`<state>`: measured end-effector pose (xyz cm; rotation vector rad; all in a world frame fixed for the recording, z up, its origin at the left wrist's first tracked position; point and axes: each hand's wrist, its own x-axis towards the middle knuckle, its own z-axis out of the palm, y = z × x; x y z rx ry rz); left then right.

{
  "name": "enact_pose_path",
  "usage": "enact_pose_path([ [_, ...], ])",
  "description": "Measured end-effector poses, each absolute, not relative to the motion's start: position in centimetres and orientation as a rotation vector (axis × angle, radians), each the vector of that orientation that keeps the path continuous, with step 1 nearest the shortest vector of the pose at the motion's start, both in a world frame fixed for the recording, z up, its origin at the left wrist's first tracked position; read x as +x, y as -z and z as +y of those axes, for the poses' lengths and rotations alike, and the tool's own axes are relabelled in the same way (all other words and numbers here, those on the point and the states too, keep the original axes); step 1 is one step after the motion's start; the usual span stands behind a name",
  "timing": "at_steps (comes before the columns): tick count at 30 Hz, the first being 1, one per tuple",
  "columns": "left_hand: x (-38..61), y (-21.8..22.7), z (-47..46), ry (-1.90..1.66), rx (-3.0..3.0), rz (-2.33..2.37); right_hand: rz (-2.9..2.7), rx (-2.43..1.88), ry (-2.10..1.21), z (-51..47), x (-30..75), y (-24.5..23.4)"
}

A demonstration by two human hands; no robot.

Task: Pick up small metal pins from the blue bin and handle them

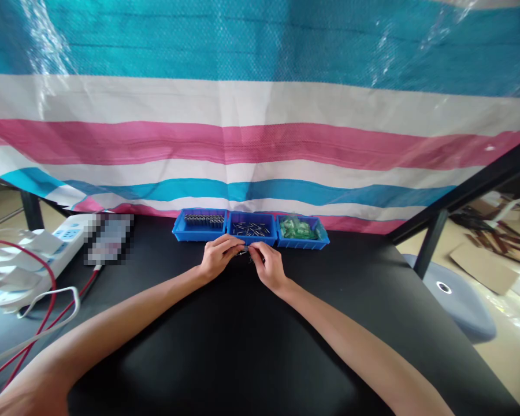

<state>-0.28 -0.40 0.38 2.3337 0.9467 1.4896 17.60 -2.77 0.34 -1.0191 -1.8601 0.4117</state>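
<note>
My left hand (pixel 216 257) and my right hand (pixel 268 266) meet just in front of the middle blue bin (pixel 252 240). Both are closed, with fingertips pinching. A small silvery metal piece (pixel 242 252) shows between them, too small to name. More bits of metal seem to sit under the right fingers, partly hidden. Loose slim metal pins (pixel 251 229) lie scattered in the middle bin. Rows of short dark metal cylinders (pixel 204 221) fill the back of the left blue bin (pixel 199 236). Green clear-plastic packets (pixel 298 227) are heaped in the right blue bin (pixel 303 244).
The bins stand side by side at the back of the black table (pixel 225 346), against a striped plastic sheet (pixel 251 144). At left are a white power strip (pixel 65 237), red and white cables, and a pixelated device (pixel 110 238). A grey stool (pixel 455 300) stands beyond the right edge.
</note>
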Motion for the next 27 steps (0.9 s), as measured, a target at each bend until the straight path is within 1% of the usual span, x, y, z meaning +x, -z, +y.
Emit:
enact_pose_path([
  [7, -0.28, -0.39, -0.55, -1.538, 2.356, 0.936, -1.912, -1.072, -0.421, -2.69, 17.57, -0.13],
  [13, -0.33, -0.77, -0.82, -1.473, 2.332, 0.947, -1.939, -1.1, -0.394, -2.53, 17.53, 0.18],
  [19, -0.54, -0.77, -1.04, -1.4, 2.251, 1.093, -1.951, -1.123, -0.379, -2.59, 17.51, 0.23],
  [27, -0.57, -0.26, -0.55, -1.452, 2.396, 0.999, -1.866, -1.048, -0.429, -2.76, 17.53, -0.27],
])
